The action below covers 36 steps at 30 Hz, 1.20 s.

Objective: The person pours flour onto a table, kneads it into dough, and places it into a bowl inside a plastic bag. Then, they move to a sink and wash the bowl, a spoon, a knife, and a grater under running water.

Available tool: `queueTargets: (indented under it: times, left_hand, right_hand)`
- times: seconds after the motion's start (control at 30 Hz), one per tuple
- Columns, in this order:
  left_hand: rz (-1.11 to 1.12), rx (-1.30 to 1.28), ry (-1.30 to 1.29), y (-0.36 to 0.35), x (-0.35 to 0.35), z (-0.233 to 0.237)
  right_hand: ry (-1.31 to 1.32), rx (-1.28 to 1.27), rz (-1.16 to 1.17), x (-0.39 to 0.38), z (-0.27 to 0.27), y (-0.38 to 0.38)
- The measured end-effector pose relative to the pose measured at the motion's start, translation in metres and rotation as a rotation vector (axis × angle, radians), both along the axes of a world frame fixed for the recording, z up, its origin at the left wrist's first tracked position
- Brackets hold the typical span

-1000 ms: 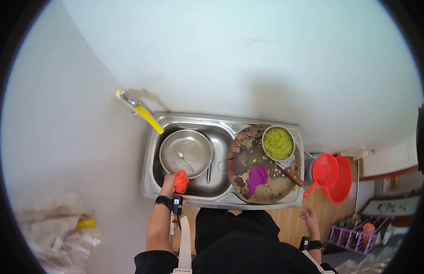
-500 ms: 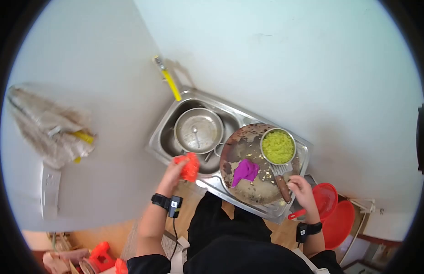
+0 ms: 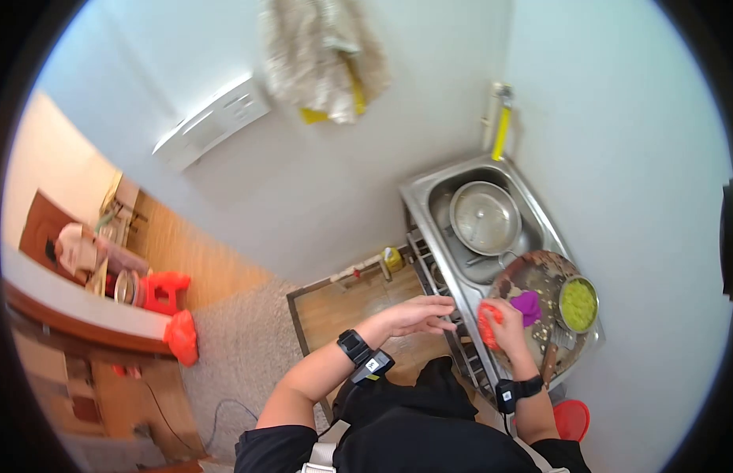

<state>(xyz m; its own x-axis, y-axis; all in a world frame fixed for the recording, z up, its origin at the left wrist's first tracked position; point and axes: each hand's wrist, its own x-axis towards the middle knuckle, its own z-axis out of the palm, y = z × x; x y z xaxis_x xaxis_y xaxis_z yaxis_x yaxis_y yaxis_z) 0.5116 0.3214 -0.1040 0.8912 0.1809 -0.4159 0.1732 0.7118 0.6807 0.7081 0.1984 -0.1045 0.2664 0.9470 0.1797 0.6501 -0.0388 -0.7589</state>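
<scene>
My right hand (image 3: 509,333) is closed around a crumpled red plastic bag (image 3: 488,325) at the near edge of the round chopping board (image 3: 518,277). To its left, my left hand (image 3: 420,316) reaches out with its fingers extended and nothing in it. Just beyond the red bag, a purple cloth (image 3: 528,308) lies on the board. A metal bowl of shredded green food (image 3: 578,305) sits at the board's right side. Below the bowl rests a slotted turner with a wooden handle (image 3: 549,365).
The steel sink (image 3: 431,186) holds a round metal pan (image 3: 486,214). A yellow-hosed tap (image 3: 501,134) is on the wall. A red basin (image 3: 571,419) stands at lower right. A cloth (image 3: 327,59) hangs on the wall, and a red stool (image 3: 163,292) stands far left.
The view has swung left, bringing the room and floor into sight. The red plastic bag has passed from my left hand to my right, and my left hand is now empty.
</scene>
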Motion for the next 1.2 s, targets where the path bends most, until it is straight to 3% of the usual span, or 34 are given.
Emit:
queueTargets:
  times: [0.03, 0.2, 0.23, 0.3, 0.43, 0.5, 0.57, 0.63, 0.7, 0.73, 0.8, 0.87, 0.9, 0.97, 1.03, 1.1, 1.2]
  left_hand:
    - [0.079, 0.106, 0.075, 0.005, -0.024, -0.008]
    - [0.4, -0.018, 0.074, 0.018, -0.167, -0.062]
    - [0.499, 0.002, 0.112, 0.013, -0.197, -0.08]
    - [0.637, -0.038, 0.201, 0.01, -0.256, -0.089]
    - [0.66, -0.069, 0.249, 0.02, -0.323, -0.099]
    - [0.521, 0.191, 0.204, 0.024, -0.32, -0.087]
    - [0.388, 0.176, 0.053, 0.028, -0.307, -0.083]
    - [0.337, -0.071, -0.103, 0.023, -0.286, -0.071]
    - [0.402, -0.318, -0.237, 0.015, -0.262, -0.065]
    - [0.461, -0.439, -0.424, 0.014, -0.253, -0.074]
    - [0.775, -0.242, -0.329, 0.024, -0.238, -0.097]
    - [0.88, -0.232, -0.318, 0.021, -0.24, -0.095]
    - [0.886, -0.18, -0.273, 0.019, -0.242, -0.089]
    - [0.826, -0.113, -0.105, 0.022, -0.251, -0.088]
    - [0.855, -0.355, -0.14, 0.03, -0.256, -0.082]
    - [0.962, -0.319, -0.073, 0.039, -0.252, -0.104]
    - [0.915, -0.34, -0.083, 0.048, -0.24, -0.126]
  right_hand:
    - [0.065, -0.001, -0.092, 0.003, -0.022, -0.006]
    - [0.139, -0.045, -0.406, -0.011, -0.059, -0.019]
    - [0.255, -0.035, -0.475, -0.014, -0.076, -0.02]
    - [0.331, -0.001, -0.48, -0.045, -0.066, -0.003]
    - [0.374, -0.004, -0.307, -0.13, -0.034, 0.047]
    - [0.236, 0.041, -0.211, -0.168, -0.043, 0.076]
    - [0.147, 0.106, -0.149, -0.228, -0.034, 0.103]
    - [0.08, 0.151, -0.096, -0.277, -0.037, 0.115]
    - [0.137, 0.136, 0.096, -0.314, -0.043, 0.115]
    - [0.15, 0.024, 0.259, -0.324, -0.047, 0.111]
    - [-0.386, 0.104, 0.495, -0.334, -0.04, 0.105]
    - [-0.571, 0.051, 0.546, -0.329, -0.035, 0.089]
    - [-0.486, 0.079, 0.596, -0.324, -0.027, 0.085]
    - [-0.374, 0.012, 0.535, -0.309, -0.017, 0.069]
    - [-0.264, -0.09, 0.407, -0.278, -0.019, 0.044]
    - [-0.205, -0.193, 0.247, -0.241, -0.03, 0.014]
    - [-0.212, -0.231, 0.018, -0.194, -0.039, -0.039]
